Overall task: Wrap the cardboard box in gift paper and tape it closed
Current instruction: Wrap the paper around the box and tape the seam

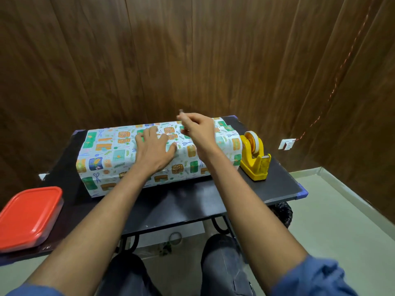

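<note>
1. The wood-panelled wall (pixel 192 50) closes off the whole far side, from 9 through 12 to 3 o'clock, and stands right behind the table's back edge.
2. The pale floor (pixel 342 221) lies open at 4 o'clock, past the table's right edge.
3. The dark table (pixel 181 201) fills the middle. Its near edge runs just above the person's knees at 6 o'clock, its right corner points toward 3 o'clock, and bare tabletop shows between the near edge and the box.
4. The box (pixel 111 154), already covered in patterned gift paper, sits in the table's far half at about 12 o'clock. Its long axis runs left to right, tilted slightly so the right end lies farther back, and one long side faces the person.
5. A red-lidded container (pixel 30 216) sits at 8 o'clock on the table's left part, well apart from the box.
6. The yellow tape dispenser (pixel 254 157) stands at 2 o'clock, just beside the box's right end, with its roll upright.
7. The left hand (pixel 155 150) lies palm down on the box top near its middle, fingers spread straight and pressing the paper.
8. The right hand (pixel 196 129) hovers over the top of the box toward its right half, fingers curled, thumb and forefinger pinching a small piece of what looks like tape (pixel 181 113) at 12 o'clock; it is too blurred to make out fully.
</note>
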